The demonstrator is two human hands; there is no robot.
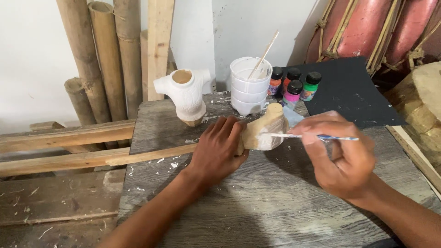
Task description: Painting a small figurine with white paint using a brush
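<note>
My left hand (217, 149) grips a small carved wooden piece (264, 128), holding it on the grey wooden table (275, 202). The piece is bare wood on top and partly coated white lower down. My right hand (342, 154) holds a thin paintbrush (317, 136) with a blue handle, and its tip touches the white part of the piece. A white-painted torso-shaped carving (187, 94) stands upright behind my left hand.
A white plastic tub (249, 87) with a stick in it stands at the table's back, beside several small paint bottles (294, 85). A black sheet (351, 92) lies at the right. Bamboo poles (108, 59) and wooden planks (69, 138) lean at the left.
</note>
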